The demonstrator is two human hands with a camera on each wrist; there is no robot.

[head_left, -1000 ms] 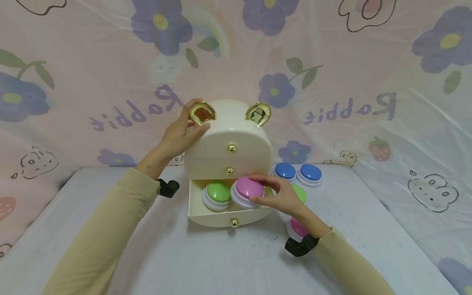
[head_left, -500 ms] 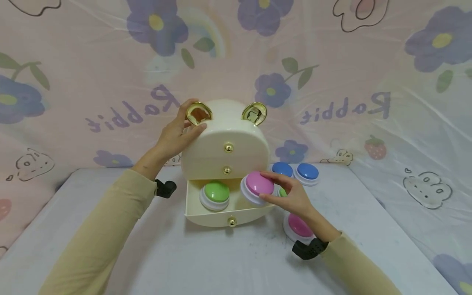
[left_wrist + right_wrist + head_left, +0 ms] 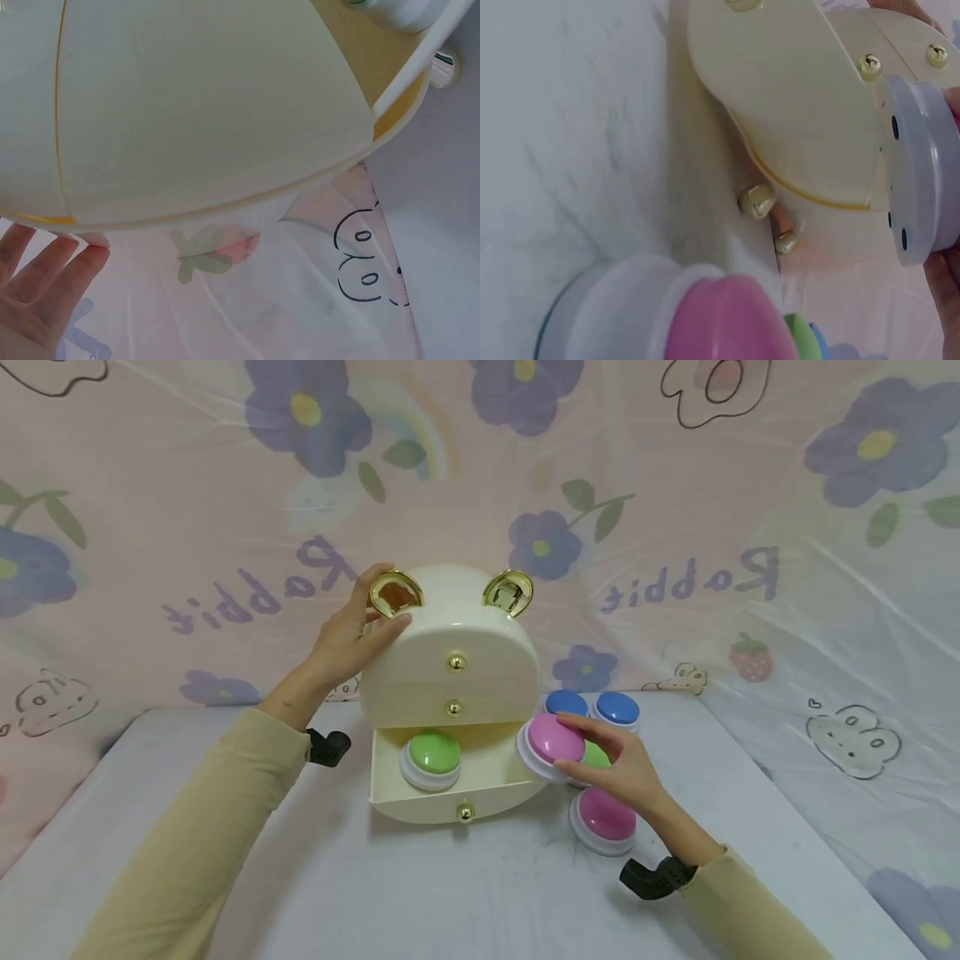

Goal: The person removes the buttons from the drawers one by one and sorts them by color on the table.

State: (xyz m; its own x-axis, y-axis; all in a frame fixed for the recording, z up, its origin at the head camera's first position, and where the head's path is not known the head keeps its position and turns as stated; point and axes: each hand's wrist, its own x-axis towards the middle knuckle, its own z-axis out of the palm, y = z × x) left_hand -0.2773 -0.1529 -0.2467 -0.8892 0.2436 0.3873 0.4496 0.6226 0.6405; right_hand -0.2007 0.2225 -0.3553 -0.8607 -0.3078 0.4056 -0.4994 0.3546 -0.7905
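My left hand (image 3: 347, 631) grips the upper left corner of a cream drawer box (image 3: 450, 677) beside its gold ear, thumb in front and fingers behind. The bottom drawer (image 3: 491, 752) is pulled out, with a green-domed push button (image 3: 435, 752) lying at its left. My right hand (image 3: 626, 768) pinches a pink push button (image 3: 556, 737) by its edge, tilted, over the drawer's right end. In the right wrist view that button's white base (image 3: 922, 172) faces the camera. The left wrist view has my left fingers (image 3: 75, 277) against the box's side.
Right of the box, two blue push buttons (image 3: 617, 707) stand at the back. A green push button (image 3: 597, 755) is partly hidden behind my right hand, and another pink push button (image 3: 607, 814) stands nearer. A printed cloth (image 3: 450, 468) hangs behind the white table (image 3: 315, 877).
My right hand has lifted the pink push button out of the drawer's middle and carried it right. My left hand keeps its hold on the box. The whole view has shifted slightly.
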